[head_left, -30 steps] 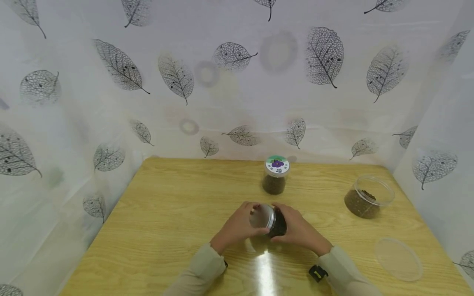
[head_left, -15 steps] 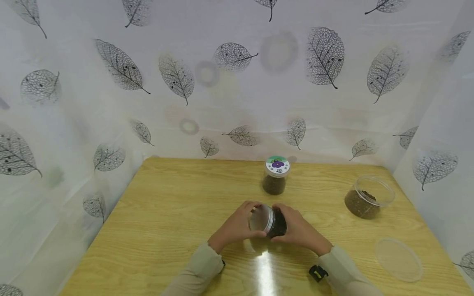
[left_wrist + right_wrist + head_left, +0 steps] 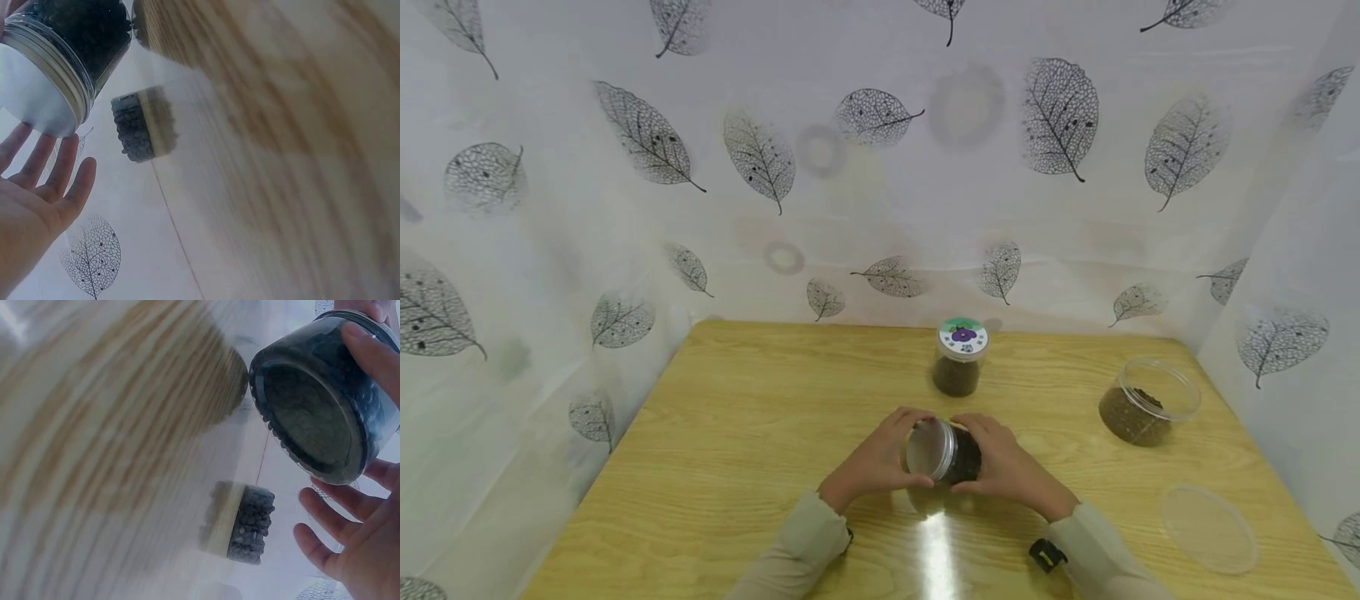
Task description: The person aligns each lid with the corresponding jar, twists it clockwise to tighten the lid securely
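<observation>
A clear jar [image 3: 966, 456] with dark granular contents is tilted on its side between both hands, above the table's middle. My left hand [image 3: 874, 454] holds its silvery screw lid [image 3: 927, 450] at the rim, thumb on the near side and fingers on the far side. In the left wrist view its fingertips [image 3: 65, 150] touch the lid's edge. My right hand [image 3: 1011, 467] grips the jar's body near the base, thumb and fingers on opposite sides. The lid still sits on the jar. The right wrist view shows the jar's round bottom [image 3: 309, 422].
A jar [image 3: 957, 375] with a purple flower label on its lid stands behind the hands. To the right is an uncovered clear tub [image 3: 1138, 415] with brown granules. A clear disc lid [image 3: 1210, 531] lies nearer on the wooden table [image 3: 737, 417]. Leaf-patterned curtains surround the table.
My left thumb has slid a little left and toward me along the lid's near edge, and the left wrist has shifted slightly left. The right hand keeps its grip on the jar.
</observation>
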The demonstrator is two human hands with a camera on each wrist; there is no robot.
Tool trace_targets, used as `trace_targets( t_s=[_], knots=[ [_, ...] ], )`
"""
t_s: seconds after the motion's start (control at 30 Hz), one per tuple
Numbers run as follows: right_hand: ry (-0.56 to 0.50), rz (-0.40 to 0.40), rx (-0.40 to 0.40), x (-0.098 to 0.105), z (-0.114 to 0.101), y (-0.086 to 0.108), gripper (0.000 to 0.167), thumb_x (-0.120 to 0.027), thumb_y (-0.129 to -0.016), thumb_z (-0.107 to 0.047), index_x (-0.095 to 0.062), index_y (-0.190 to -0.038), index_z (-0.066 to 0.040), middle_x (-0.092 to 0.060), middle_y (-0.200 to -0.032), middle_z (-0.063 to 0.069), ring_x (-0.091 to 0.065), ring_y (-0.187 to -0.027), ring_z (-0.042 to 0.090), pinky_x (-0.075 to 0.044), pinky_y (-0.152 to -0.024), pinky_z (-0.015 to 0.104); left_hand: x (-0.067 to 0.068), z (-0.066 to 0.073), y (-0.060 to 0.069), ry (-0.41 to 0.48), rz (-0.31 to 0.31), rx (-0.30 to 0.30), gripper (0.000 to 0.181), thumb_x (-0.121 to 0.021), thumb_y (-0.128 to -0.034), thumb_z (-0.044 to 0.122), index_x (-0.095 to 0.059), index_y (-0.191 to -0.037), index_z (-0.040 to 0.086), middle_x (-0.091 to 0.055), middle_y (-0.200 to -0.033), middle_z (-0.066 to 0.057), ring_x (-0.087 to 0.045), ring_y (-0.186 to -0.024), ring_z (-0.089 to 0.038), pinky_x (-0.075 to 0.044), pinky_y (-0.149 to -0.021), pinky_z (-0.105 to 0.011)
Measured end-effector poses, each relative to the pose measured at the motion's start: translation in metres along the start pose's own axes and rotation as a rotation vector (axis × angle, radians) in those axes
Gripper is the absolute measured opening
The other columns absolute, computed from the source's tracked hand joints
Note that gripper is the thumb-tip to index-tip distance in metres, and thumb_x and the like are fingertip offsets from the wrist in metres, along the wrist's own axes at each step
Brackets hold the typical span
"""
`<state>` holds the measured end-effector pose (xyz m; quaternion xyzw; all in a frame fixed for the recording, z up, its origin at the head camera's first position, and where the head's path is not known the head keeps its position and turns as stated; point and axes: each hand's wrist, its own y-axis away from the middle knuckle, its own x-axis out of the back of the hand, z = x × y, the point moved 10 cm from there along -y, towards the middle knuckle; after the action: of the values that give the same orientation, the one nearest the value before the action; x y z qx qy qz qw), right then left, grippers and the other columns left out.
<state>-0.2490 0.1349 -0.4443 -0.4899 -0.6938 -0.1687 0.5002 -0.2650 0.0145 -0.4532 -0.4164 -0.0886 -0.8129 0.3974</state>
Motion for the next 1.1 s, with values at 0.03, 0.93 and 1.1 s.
trace_targets(
  t_s=[0.03,0.93,1.1],
  knots=[
    [0.017,0.007,0.003,0.001,0.000,0.001,0.093,-0.089,-0.056,-0.037,-0.045,-0.131,-0.003,-0.054,-0.126,0.013,-0.053,-0.115,0.032,-0.043,-0.091,0.058,0.000,0.000,0.000,-0.001,-0.001,0.000,0.088,-0.081,-0.0696,0.038,-0.036,-0.141,0.013,-0.044,-0.136,-0.001,-0.046,-0.123,-0.015,-0.044,-0.103,-0.035],
    [0.073,0.035,0.062,0.004,-0.008,0.001,0.086,-0.088,-0.058,-0.035,-0.048,-0.126,-0.003,-0.056,-0.122,0.010,-0.055,-0.110,0.026,-0.046,-0.091,0.050,0.000,-0.021,0.013,-0.127,0.036,0.269,0.088,-0.077,-0.0654,0.057,-0.045,-0.134,0.013,-0.056,-0.117,-0.002,-0.056,-0.105,-0.017,-0.051,-0.083,-0.033],
    [0.032,0.014,0.039,0.003,-0.003,0.001,0.086,-0.088,-0.058,-0.034,-0.048,-0.127,-0.004,-0.056,-0.122,0.009,-0.055,-0.110,0.026,-0.045,-0.092,0.050,-0.002,-0.022,0.013,-0.102,0.023,0.295,0.082,-0.076,-0.0658,0.059,-0.051,-0.127,0.011,-0.059,-0.113,-0.002,-0.057,-0.100,-0.016,-0.050,-0.080,-0.032]
  ],
)
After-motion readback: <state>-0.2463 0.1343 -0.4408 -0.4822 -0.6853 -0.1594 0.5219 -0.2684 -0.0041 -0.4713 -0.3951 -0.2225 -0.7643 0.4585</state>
